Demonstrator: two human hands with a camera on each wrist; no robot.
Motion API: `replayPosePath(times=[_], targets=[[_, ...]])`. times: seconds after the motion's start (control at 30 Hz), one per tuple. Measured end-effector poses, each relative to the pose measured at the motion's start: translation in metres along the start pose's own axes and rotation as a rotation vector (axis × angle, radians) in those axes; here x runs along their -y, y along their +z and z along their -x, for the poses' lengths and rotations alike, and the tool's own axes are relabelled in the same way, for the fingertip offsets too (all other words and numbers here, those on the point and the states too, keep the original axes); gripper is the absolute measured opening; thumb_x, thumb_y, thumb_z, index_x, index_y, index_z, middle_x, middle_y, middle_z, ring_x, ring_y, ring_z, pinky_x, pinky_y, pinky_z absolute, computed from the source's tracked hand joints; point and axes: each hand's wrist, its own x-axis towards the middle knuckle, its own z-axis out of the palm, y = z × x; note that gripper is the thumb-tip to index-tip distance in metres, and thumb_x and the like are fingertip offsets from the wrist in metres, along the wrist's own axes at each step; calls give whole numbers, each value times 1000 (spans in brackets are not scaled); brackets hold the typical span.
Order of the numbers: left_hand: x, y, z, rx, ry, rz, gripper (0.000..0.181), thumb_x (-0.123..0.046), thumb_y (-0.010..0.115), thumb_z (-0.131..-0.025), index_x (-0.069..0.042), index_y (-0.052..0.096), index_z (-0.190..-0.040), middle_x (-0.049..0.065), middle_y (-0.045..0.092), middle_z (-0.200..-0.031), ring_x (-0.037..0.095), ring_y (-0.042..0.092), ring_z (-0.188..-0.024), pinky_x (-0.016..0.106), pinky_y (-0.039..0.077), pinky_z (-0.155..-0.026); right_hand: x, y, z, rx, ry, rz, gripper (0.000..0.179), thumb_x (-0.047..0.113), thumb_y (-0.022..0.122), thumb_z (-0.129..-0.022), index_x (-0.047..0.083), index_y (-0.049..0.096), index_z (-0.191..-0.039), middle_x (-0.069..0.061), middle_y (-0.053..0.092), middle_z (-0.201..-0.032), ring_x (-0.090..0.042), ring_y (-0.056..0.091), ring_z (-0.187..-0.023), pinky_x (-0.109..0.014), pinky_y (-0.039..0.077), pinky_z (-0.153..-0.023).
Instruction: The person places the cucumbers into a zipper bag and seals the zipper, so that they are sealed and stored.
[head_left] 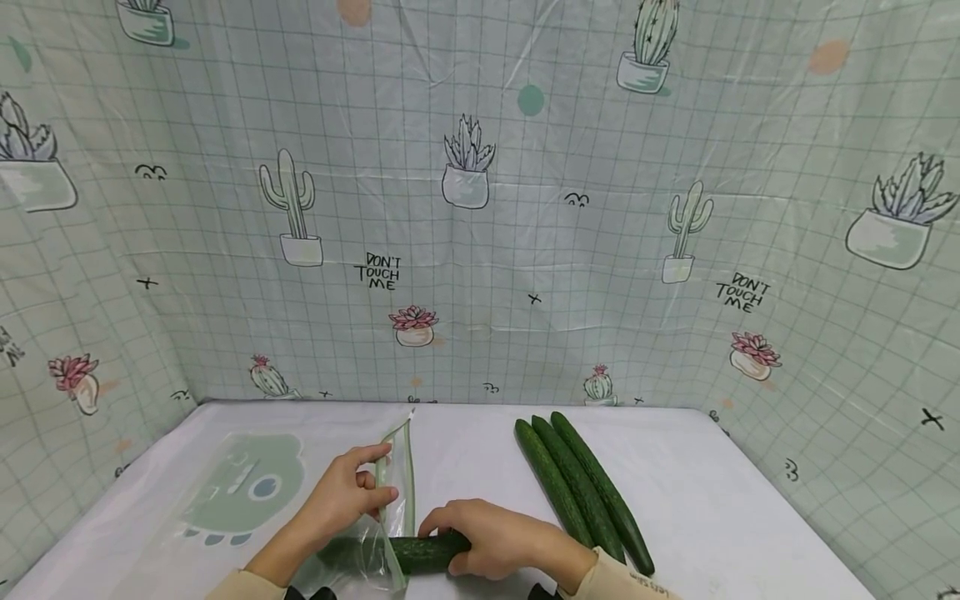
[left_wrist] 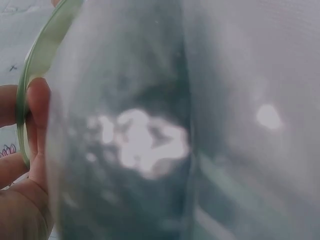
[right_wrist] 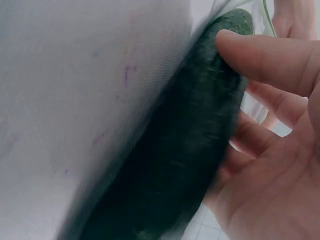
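Note:
A clear zip bag (head_left: pixel 401 492) with a green-edged mouth stands partly upright on the left of the work area. My left hand (head_left: pixel 351 493) pinches its rim, and in the left wrist view the green edge passes between the fingers while the bag's film (left_wrist: pixel 125 65) fills most of the picture. My right hand (head_left: pixel 491 537) grips a dark green cucumber (head_left: pixel 420 553) near its right end. That cucumber lies level, its left part inside the bag and seen through the film. In the right wrist view my thumb (right_wrist: pixel 265 57) rests against the cucumber (right_wrist: pixel 185 135).
To the right, three cucumbers (head_left: pixel 573 479) lie side by side at a slant on the white-covered table (head_left: pixel 720 517). A green cartoon print (head_left: pixel 251 483) shows on the left of the cover. A patterned curtain (head_left: pixel 480 258) hangs behind and on both sides.

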Motion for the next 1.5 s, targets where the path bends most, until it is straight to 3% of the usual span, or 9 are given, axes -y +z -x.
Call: replayPosePath(times=[0.2,0.47,0.73,0.93,1.13,1.5], targets=[[-1,0,2,6,-3,0,70,0,71,-83,11,35,-142,1,41,-56,15,49,-54,35,53,-56,-5,0,7,-20,18,59,43,15,73,-86,18,59,-126,11,59,-119,-2,54,-107,-23,46,-87],[-2,0,2,15,-6,8,71,0,71,-83,11,34,-142,-1,38,-56,14,47,-53,35,53,-57,-13,-5,31,-136,169,122,38,25,78,-80,27,66,-117,16,61,-108,-4,49,-91,-23,44,-76],[-2,0,2,6,-14,-1,72,1,71,-82,11,33,-143,0,40,-55,14,48,-52,35,53,-56,-21,-4,40,-122,241,174,43,24,79,-79,26,64,-120,15,60,-109,-6,58,-101,-31,49,-81],[-2,-1,2,19,-15,3,72,0,71,-83,12,32,-142,0,39,-56,15,48,-52,37,54,-57,-27,-4,41,-117,179,150,41,23,76,-82,23,63,-121,13,60,-111,-7,57,-103,-32,48,-86],[-3,0,1,-19,-43,14,69,1,69,-84,8,34,-143,0,42,-54,18,51,-55,41,54,-61,-22,-9,37,-142,98,121,40,23,74,-84,21,63,-122,13,59,-110,-5,57,-102,-29,47,-86],[-4,0,0,-61,-39,13,66,2,69,-84,6,38,-142,1,41,-52,17,51,-54,37,53,-58,-1,0,4,-167,20,137,36,22,75,-83,22,65,-117,16,59,-102,4,53,-91,-22,45,-78]])
